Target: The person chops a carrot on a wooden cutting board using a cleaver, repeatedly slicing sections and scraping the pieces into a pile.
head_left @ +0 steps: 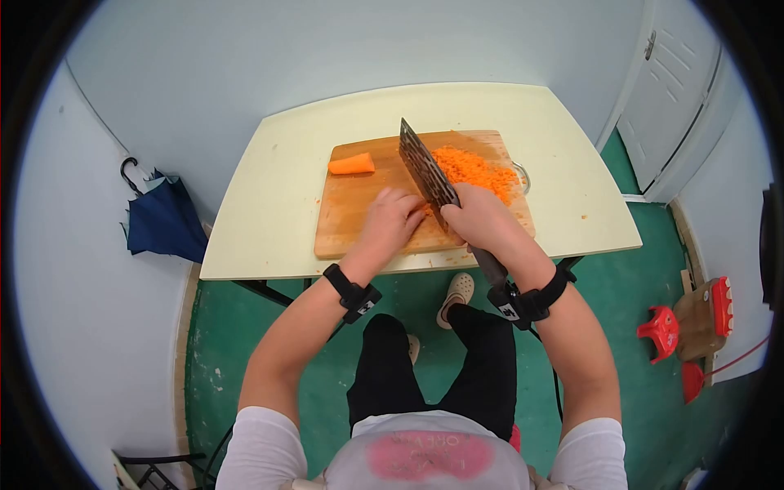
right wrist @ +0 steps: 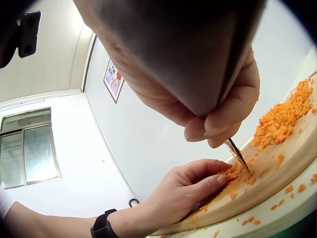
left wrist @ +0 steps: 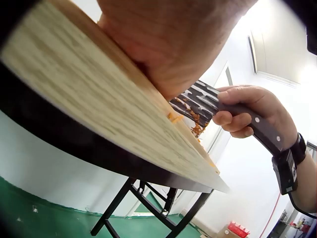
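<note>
My right hand (head_left: 482, 216) grips the dark handle of a cleaver (head_left: 426, 167), its broad blade marked with pale streaks and tilted over the wooden cutting board (head_left: 347, 220). Carrot bits cling to the blade in the left wrist view. The lower edge meets the board among orange crumbs in the right wrist view. Just left of the blade, my left hand (right wrist: 185, 191) has thumb and fingertips pinched around small carrot pieces (right wrist: 232, 173). A heap of chopped carrot (head_left: 474, 171) lies right of the cleaver. At the board's upper left is a larger carrot chunk (head_left: 351, 164).
The board lies on a pale table (head_left: 261, 204) whose back edge faces the wall. Carrot crumbs (right wrist: 252, 220) are scattered along the table's front edge. A metal handle (head_left: 523, 177) sticks out from the board's right side. Left of the table, a blue umbrella (head_left: 163, 216) leans at the wall.
</note>
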`<state>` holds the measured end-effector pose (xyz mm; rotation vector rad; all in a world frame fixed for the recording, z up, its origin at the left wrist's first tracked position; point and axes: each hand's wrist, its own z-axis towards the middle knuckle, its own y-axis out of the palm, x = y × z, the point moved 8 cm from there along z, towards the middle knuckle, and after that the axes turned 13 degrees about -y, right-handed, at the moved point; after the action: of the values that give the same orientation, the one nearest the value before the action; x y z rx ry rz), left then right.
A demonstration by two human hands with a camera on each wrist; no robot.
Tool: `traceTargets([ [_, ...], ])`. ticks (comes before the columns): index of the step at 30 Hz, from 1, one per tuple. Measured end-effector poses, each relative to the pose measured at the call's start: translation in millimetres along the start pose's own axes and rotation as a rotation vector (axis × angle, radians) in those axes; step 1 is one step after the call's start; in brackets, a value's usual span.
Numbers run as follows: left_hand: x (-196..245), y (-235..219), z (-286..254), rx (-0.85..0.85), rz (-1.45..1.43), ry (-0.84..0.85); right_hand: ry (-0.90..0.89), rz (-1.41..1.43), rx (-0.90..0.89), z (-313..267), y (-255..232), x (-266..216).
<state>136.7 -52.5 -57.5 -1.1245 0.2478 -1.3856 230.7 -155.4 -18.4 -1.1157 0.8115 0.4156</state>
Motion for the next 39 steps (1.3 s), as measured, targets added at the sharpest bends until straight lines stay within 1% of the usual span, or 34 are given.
traceTargets([
  [2,3,1,0,0.039,-0.006,-0.018,0.092,0.035,-0.081,2,8,3],
  [6,7,-1,-6,0.093,0.000,-0.053,0.132,0.092,-0.054,-2,3,-1],
  [8,6,0,-8,0.114,-0.006,-0.059,0.106,0.083,-0.014,-4,-3,-3],
  [11,6,4,-9,0.101,0.003,-0.073,0.101,0.056,-0.025,-5,-6,4],
  [13,5,-1,-10,0.148,-0.068,-0.111,0.081,0.036,-0.018,-8,-8,4],
  [15,6,-3,-10,0.139,-0.073,-0.119,0.060,0.018,-0.012,-9,-8,5],
  [17,5,-1,-8,0.128,-0.078,-0.125,-0.037,-0.092,0.051,-6,-11,-1],
  [24,7,1,-5,0.163,-0.019,-0.113,-0.004,-0.100,-0.006,5,3,3],
  [26,6,1,-5,0.180,-0.028,-0.111,0.005,-0.170,-0.054,9,6,3],
  [30,10,-1,-5,0.192,-0.041,-0.097,-0.006,-0.211,-0.074,24,12,1],
  [32,11,-2,-5,0.200,-0.040,-0.091,-0.038,-0.204,-0.010,32,14,4],
  [36,8,-1,-6,0.210,-0.045,-0.100,-0.055,-0.206,0.015,22,7,1],
  [39,8,0,-7,0.210,-0.061,-0.116,-0.085,-0.148,0.048,15,2,-1],
])
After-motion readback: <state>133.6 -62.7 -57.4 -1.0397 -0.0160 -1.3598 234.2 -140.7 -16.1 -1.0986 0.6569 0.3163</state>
